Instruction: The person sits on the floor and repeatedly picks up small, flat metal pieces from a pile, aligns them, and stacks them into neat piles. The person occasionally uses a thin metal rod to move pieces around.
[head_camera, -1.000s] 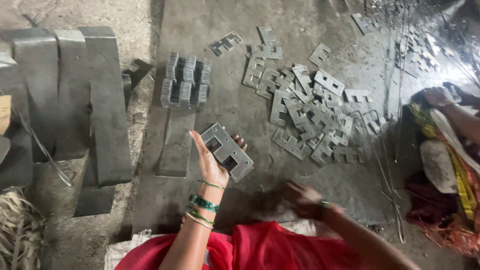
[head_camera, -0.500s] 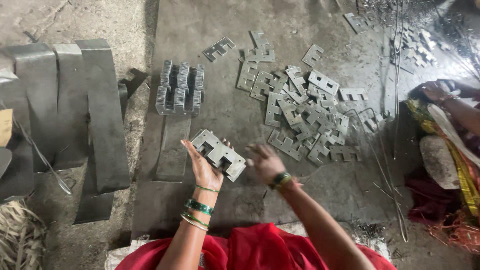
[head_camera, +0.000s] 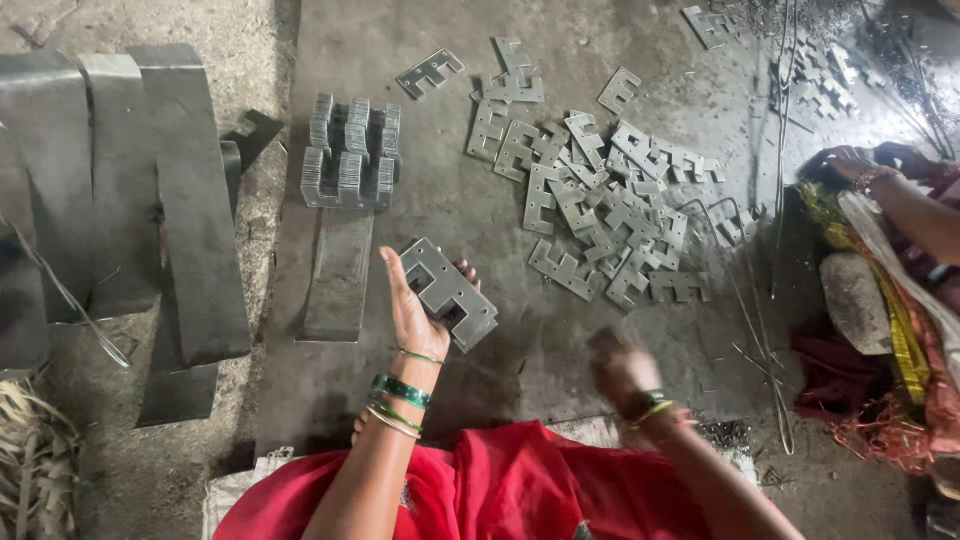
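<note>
My left hand (head_camera: 418, 318) is raised palm up and holds a small stack of grey E-shaped metal plates (head_camera: 450, 291). My right hand (head_camera: 622, 368) is blurred, low near my lap, with fingers curled; I cannot tell if it holds anything. A loose pile of the same flat plates (head_camera: 600, 200) is spread on the concrete floor ahead and to the right. A neat upright stack of plates (head_camera: 350, 152) stands on the end of a long metal bar (head_camera: 338, 275) to the left of my left hand.
Several wide dark metal strips (head_camera: 130, 190) lie at the left. Another person's arm (head_camera: 905, 195) and colourful cloth are at the right edge, beside a stone (head_camera: 858, 300) and thin wires (head_camera: 760, 350). More plates (head_camera: 830, 70) lie at the top right.
My right hand came up to the plates in my left hand, then pulled back down to the right. My left hand stayed raised with the stack.
</note>
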